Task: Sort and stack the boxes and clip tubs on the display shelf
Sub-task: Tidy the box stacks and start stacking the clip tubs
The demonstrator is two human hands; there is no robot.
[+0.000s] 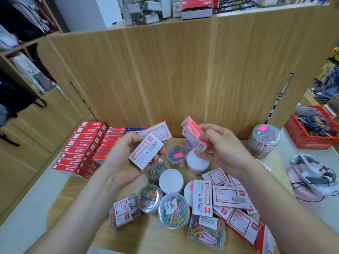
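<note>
Noted at the near edge of the display shelf (156, 241): clip tubs (173, 210) of coloured paper clips, loose and unstacked, some lying on their sides, two marked by hand. Just right of these, found a jumbled heap of white-and-red boxes (231, 198), overlapping at all angles, unsorted. Behind, more tubs with white lids up, close together but in no order. Above the tubs, left hand (126, 162) curled round two white boxes (145, 153), held clear of the shelf; right hand (220, 145) pinching a pair of small red boxes (194, 138) between thumb and fingers, likewise in the air. Further back on the left, recorded stacked red boxes (78, 149) in neat rows, aligned up to the wooden back panel (165, 70), with a few blue boxes (134, 129) beside. At far right, one tall tub (263, 141) standing apart, near a red basket (311, 129). Judged under half complete: red stock on the left done; white boxes and all tubs outstanding.
</note>
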